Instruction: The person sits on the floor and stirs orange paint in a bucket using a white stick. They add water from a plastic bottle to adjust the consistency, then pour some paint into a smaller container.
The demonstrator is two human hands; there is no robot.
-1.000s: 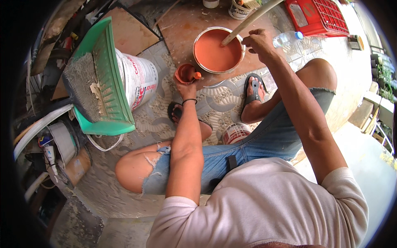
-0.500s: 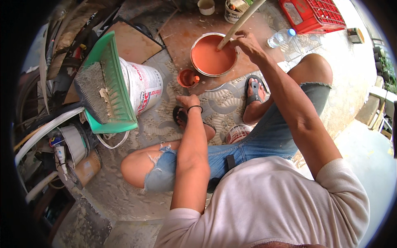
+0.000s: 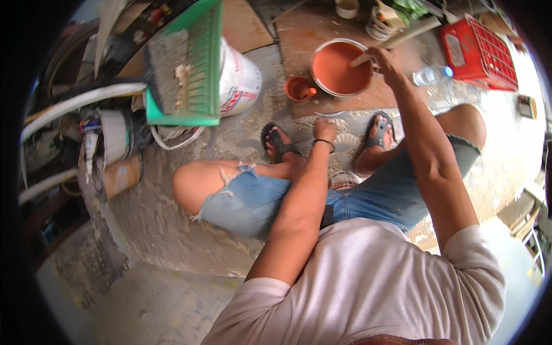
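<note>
The left grip [image 3: 326,131] has come off the small reddish-brown cup [image 3: 296,87], which it was touching a second ago, and is drawn back toward the body; the cup is apart from it, ahead and slightly to its left, with a short orange piece [image 3: 311,92] at the rim. No object shows in that grip; its fingers look curled, but blur and the viewing angle hide whether they are pressed together, so I cannot tell. The right grip [image 3: 386,64] appears to be pinching the pale stick [image 3: 411,33], fingers bent over it where it crosses the rim of the round pail [image 3: 312,67]. The pail is just ahead and to the left of this grip, holding orange-red liquid [image 3: 336,63], probably paint, with the stick's lower end in it and its upper end reaching away to the grip's right. The stick also seems to lean flatter than before, though the whole view has shifted. With the left grip off the cup, the work appears to rest with the right grip, at the stick and the pail. Beyond the right grip, off to its right, are a clear bottle [image 3: 431,76] and then a red crate [image 3: 489,63].
</note>
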